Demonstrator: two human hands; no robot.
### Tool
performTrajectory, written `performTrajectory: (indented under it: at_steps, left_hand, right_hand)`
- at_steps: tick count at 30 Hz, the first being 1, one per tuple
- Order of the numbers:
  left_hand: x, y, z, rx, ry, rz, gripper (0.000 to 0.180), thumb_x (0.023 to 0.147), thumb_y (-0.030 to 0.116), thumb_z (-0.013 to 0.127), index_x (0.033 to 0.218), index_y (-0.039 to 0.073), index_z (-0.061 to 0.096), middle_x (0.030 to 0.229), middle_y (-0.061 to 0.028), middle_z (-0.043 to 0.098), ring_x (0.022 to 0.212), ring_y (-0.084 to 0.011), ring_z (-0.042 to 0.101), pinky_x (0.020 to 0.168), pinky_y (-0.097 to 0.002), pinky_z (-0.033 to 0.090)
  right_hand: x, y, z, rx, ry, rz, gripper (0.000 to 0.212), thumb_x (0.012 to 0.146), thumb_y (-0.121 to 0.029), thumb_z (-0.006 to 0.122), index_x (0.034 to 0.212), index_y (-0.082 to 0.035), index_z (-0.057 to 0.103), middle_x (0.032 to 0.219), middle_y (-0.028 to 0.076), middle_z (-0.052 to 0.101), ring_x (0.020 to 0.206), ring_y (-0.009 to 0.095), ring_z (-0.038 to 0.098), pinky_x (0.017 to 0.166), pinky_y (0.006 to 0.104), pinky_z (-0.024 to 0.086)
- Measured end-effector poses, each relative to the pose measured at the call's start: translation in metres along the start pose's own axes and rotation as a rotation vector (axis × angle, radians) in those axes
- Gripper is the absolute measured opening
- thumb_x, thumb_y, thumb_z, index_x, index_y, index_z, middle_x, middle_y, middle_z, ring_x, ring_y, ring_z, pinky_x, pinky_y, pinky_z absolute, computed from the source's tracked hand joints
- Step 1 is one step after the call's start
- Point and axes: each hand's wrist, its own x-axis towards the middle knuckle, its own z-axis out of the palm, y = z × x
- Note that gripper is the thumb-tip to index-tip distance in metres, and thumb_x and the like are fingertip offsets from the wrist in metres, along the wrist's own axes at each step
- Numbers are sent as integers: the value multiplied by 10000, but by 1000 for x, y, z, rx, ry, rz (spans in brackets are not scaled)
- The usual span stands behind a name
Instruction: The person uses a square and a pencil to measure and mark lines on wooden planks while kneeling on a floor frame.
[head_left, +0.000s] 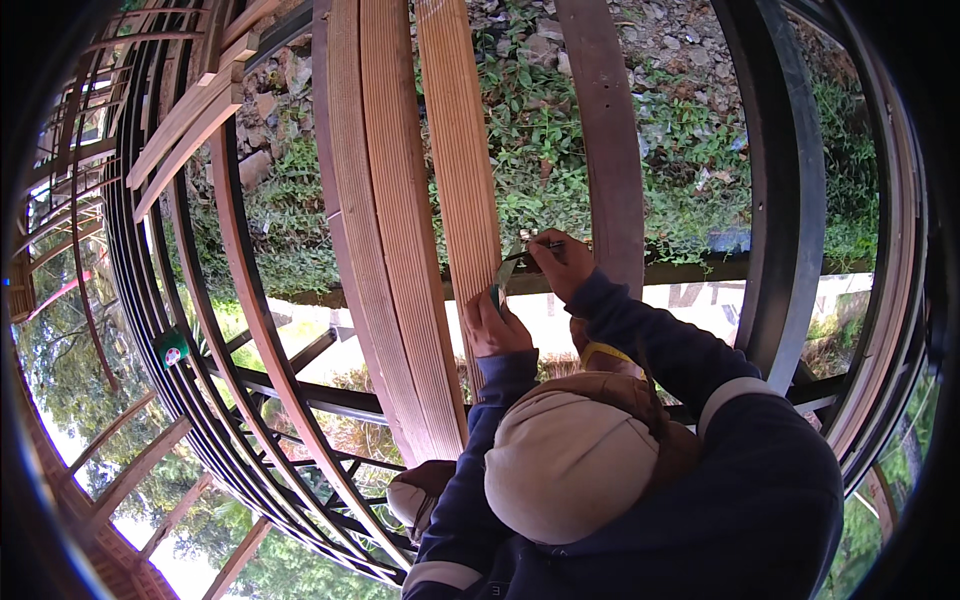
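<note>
A light brown grooved plank point(462, 150) runs away from me over the beams. At its right edge my left hand point(495, 326) is closed around a small flat tool point(505, 273) with a pale metal blade and a dark green part, held against the wood. My right hand point(563, 263) is just to the right, fingers pinched on a thin dark pencil-like stick point(517, 256). The stick's near end lies close to the blade. How much of the tool sits under my left fingers is hidden.
Two joined planks point(380, 200) lie to the left, and a dark brown beam point(605, 130) to the right. A black metal beam point(785, 200) stands farther right. Through the gaps show plants and rubble point(540, 150) below. Loose boards point(190, 125) rest at far left.
</note>
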Motion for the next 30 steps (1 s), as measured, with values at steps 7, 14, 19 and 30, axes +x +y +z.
performTrajectory:
  at_steps: [7, 14, 19, 30]
  left_hand:
    - [1, 2, 0, 20, -6, 0, 335, 708, 9, 503, 1041, -30, 529, 976, -195, 505, 911, -400, 488, 789, -462, 404]
    - [0, 1, 1, 6, 12, 9, 335, 705, 3, 506, 1038, -29, 529, 971, -191, 504, 921, -395, 485, 796, -459, 402]
    - [0, 2, 1, 28, 19, 10, 335, 698, 0, 508, 1031, -27, 531, 970, -189, 502, 925, -396, 484, 797, -460, 403]
    - [1, 1, 2, 76, 72, 86, 279, 720, 11, 525, 995, -33, 523, 931, -174, 521, 837, -366, 532, 695, -428, 445]
  right_hand:
    - [0, -4, 3, -13, -18, 4, 156, 855, -129, 541, 872, 25, 559, 720, 64, 623, 658, 90, 597, 616, 242, 506]
    - [-6, -18, 3, -86, 4, -35, 169, 860, -138, 536, 863, 29, 560, 681, 53, 606, 627, 79, 574, 594, 238, 491]
    - [-6, -18, 3, -150, 2, -24, 185, 866, -149, 531, 882, 31, 565, 676, 56, 610, 608, 79, 560, 565, 237, 471]
    - [-1, -5, 2, -145, 22, -63, 160, 850, -146, 533, 861, 10, 568, 658, 66, 618, 583, 99, 587, 557, 243, 485]
